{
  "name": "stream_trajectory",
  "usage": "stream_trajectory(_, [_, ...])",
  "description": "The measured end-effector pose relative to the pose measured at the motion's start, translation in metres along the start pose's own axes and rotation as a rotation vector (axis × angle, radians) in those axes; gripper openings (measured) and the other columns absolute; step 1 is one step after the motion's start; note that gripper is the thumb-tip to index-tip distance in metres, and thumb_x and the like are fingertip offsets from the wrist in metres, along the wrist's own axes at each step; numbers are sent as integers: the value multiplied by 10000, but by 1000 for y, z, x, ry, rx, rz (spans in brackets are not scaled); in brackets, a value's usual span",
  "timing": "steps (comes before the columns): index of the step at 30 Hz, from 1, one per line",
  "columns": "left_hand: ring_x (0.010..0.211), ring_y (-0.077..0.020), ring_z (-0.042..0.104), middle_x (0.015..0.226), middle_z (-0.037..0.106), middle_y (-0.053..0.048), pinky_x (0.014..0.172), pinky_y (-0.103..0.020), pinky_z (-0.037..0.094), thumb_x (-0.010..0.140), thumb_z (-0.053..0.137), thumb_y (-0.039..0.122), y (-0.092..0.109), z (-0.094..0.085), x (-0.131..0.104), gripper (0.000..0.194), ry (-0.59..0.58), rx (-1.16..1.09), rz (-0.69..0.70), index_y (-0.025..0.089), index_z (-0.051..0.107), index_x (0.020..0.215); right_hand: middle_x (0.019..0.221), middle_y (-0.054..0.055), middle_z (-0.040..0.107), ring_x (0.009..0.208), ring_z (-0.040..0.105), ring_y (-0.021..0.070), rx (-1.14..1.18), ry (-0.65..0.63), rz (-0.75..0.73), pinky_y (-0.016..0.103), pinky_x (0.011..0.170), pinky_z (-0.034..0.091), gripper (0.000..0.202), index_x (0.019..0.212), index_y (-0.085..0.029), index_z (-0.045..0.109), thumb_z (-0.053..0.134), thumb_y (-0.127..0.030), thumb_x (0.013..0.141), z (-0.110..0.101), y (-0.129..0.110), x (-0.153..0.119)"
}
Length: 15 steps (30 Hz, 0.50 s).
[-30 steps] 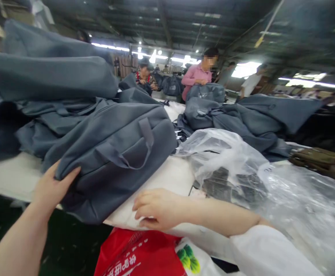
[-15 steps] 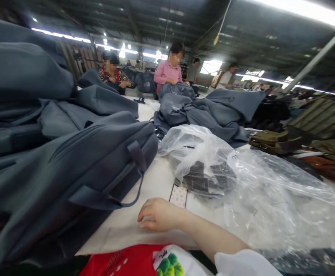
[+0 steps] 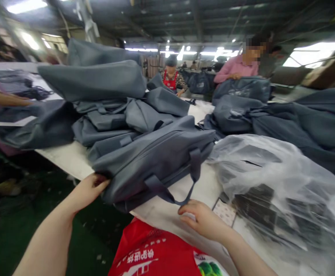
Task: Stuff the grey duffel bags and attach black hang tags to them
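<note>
A dark blue-grey bag point(image 3: 155, 155) with a long zip and strap handles lies on its side at the front edge of the white table point(image 3: 155, 214). My left hand point(image 3: 94, 188) grips the near left end of this bag, its fingertips hidden behind the fabric. Close to the hanging strap point(image 3: 167, 193), my right hand point(image 3: 198, 218) rests low over the table with curved, parted fingers and nothing in them. Just beyond that hand lies a phone-sized flat piece with a pale pattern point(image 3: 224, 212).
More blue-grey bags point(image 3: 98, 80) are heaped behind at the left, with others point(image 3: 294, 119) at the right. Clear plastic point(image 3: 271, 165) covers dark pieces on the right. Co-workers point(image 3: 236, 69) stand across the table; another person's arm point(image 3: 6, 97) reaches in at far left.
The view has swung to the left. My left hand, out of sight before, now shows gripping the bag's end. My right hand remains low beside the strap.
</note>
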<state>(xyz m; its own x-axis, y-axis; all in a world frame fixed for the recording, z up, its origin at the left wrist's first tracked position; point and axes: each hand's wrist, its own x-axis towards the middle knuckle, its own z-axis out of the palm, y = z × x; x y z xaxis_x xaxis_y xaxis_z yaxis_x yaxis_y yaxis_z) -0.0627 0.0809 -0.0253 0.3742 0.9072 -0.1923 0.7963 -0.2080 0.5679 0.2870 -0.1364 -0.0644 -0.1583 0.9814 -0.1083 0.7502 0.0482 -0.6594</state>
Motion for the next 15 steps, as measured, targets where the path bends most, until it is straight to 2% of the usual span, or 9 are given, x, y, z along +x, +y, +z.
stream_trajectory(3, [825,-257,639,876,712,-82,764,-341,491,750,525,554,-6,1,-5,418,-11,-10,35,173,674,833,967,40,705,919,628,197,2,-34,-2,312,838,455,196,971,-238,711,537,-290,895,-1,-1,5])
stream_trajectory(8, [872,-246,611,930,672,-88,794,-342,473,789,493,489,-15,6,-10,354,37,18,113,183,669,757,980,56,702,931,630,211,-15,-46,8,333,841,462,227,982,-229,705,509,-318,909,1,-3,11])
stream_trajectory(15, [931,-274,638,974,681,-134,855,-344,485,745,493,350,-32,9,-27,275,91,306,-52,170,700,728,1046,83,700,981,631,225,4,90,26,350,883,474,219,1028,-221,700,561,-295,876,4,3,18])
